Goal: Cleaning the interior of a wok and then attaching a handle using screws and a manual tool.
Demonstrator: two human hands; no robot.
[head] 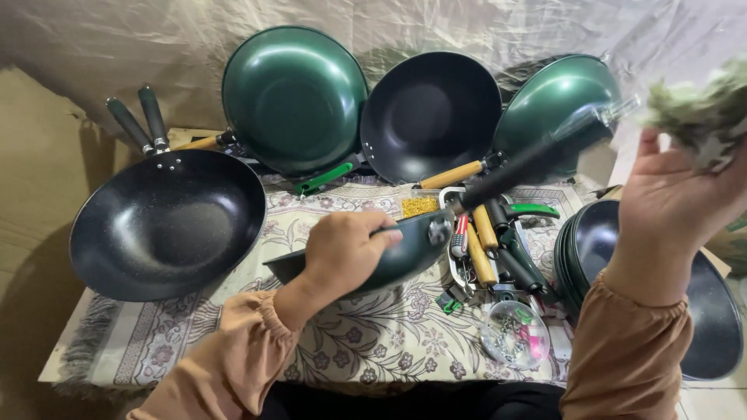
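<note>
My left hand (342, 250) grips the rim of a dark green wok (408, 253), held tilted above the patterned cloth (366, 342). Its black handle (529, 159), wrapped in clear plastic, points up and to the right. My right hand (673, 198) is raised at the right edge, closed on a crumpled greyish-green rag (700, 113).
A black wok (167, 222) lies at the left. Two green woks (294, 97) (556, 105) and a black one (429, 113) lean against the back wall. Loose wooden and black handles (486, 241) lie in a tray, beside a clear lid of small parts (513, 334). A stack of woks (591, 249) stands at the right.
</note>
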